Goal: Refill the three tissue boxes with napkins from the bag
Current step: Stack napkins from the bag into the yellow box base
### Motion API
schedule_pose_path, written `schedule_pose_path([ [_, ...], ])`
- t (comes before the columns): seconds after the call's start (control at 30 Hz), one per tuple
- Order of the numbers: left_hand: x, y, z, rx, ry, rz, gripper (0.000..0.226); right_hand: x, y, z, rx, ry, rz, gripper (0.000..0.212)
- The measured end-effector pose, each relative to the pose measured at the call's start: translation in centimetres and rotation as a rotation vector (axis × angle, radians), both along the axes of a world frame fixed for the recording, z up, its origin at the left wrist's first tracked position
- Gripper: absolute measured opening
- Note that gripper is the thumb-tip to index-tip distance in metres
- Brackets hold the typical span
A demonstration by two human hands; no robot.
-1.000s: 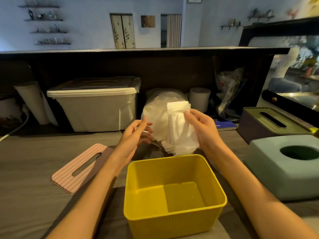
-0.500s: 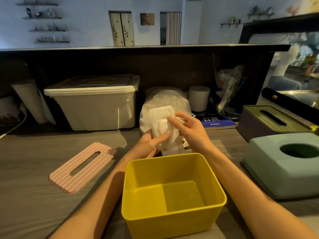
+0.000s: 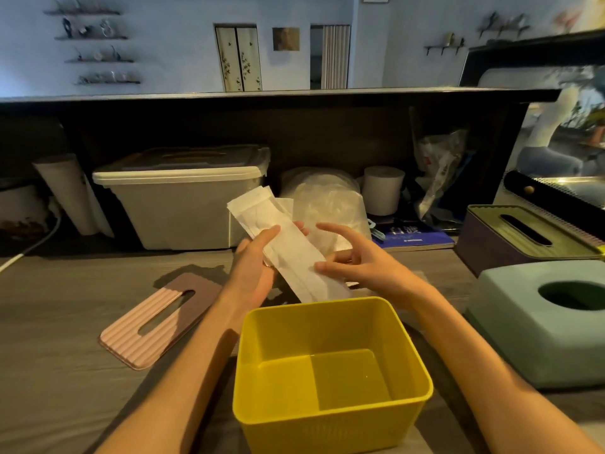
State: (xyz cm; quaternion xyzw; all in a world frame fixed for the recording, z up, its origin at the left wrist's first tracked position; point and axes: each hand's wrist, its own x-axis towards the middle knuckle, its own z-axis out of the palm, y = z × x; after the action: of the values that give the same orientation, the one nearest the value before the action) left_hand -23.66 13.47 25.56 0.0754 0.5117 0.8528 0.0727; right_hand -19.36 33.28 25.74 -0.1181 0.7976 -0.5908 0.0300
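Napkins at frame centre, above the yellow box; our left hand grasps them, right hand touches with loose fingers. We judge them light, limp; best supported mid-stack

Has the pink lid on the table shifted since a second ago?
No. The pink lid lies flat left of the yellow box, in the same place relative to it; only the camera view drifted slightly.

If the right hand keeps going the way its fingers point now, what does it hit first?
Most likely the napkin stack held by the left hand: the right hand points left toward it, fingertips already at its edge. Depth is unclear.
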Motion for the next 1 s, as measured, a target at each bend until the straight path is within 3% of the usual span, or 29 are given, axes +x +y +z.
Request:
schedule_pose_path([
  [0.2,0.8,0.3,-0.1,-0.042,-0.131,0.083,0.018,0.3,0.5,0.6,-0.272,-0.002,0.17,0.038],
  [0.3,1.4,0.8,-0.3,-0.063,-0.146,0.049,0.017,0.2,0.7,0.6,-0.283,0.031,0.219,0.042],
  [0.37,1.5,1.0,-0.4,-0.103,-0.146,0.023,0.024,-0.1,0.6,0.3,-0.259,0.097,0.136,0.043],
  [0.57,1.7,1.3,-0.5,-0.116,-0.189,-0.174,0.051,-0.9,-0.6,-0.8,-0.081,0.302,-0.219,0.01],
  [0.7,1.6,1.4,-0.9,-0.074,-0.172,-0.354,0.083,-1.6,-0.7,-1.5,-0.091,0.321,-0.379,0.015],
  [0.87,1.6,1.2,-0.8,-0.361,-0.16,-0.302,0.091,-1.8,-0.9,-1.7,-0.12,0.311,-0.407,0.015],
  [1.0,1.2,1.1,-1.1,-0.273,-0.124,-0.233,0.064,-1.8,-0.6,-1.6,-0.092,0.337,-0.446,0.013],
])
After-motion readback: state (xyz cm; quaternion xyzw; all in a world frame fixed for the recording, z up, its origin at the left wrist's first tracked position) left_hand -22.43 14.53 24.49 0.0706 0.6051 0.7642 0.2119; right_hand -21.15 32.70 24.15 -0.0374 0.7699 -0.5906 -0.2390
